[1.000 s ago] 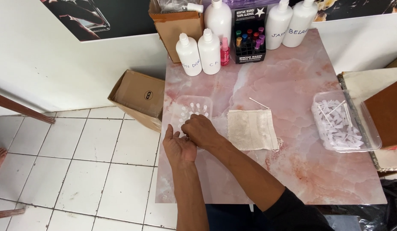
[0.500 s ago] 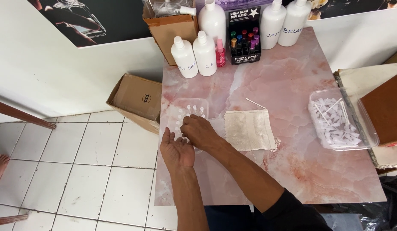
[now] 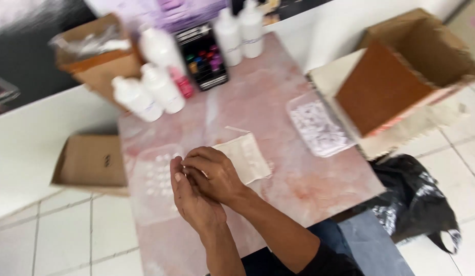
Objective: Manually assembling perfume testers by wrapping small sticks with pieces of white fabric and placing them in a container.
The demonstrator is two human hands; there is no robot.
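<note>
Our left hand (image 3: 192, 197) and right hand (image 3: 213, 174) meet above the pink marbled surface (image 3: 299, 184), fingers curled together; the blur keeps us from telling whether they pinch anything. Just left of them lies a clear plastic tray (image 3: 153, 176) of small white pieces, and just right a small cloth pouch (image 3: 245, 158), touching our right hand.

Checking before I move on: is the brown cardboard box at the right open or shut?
Open: the brown cardboard box has its flaps spread, interior showing. Contents cannot be told.
</note>
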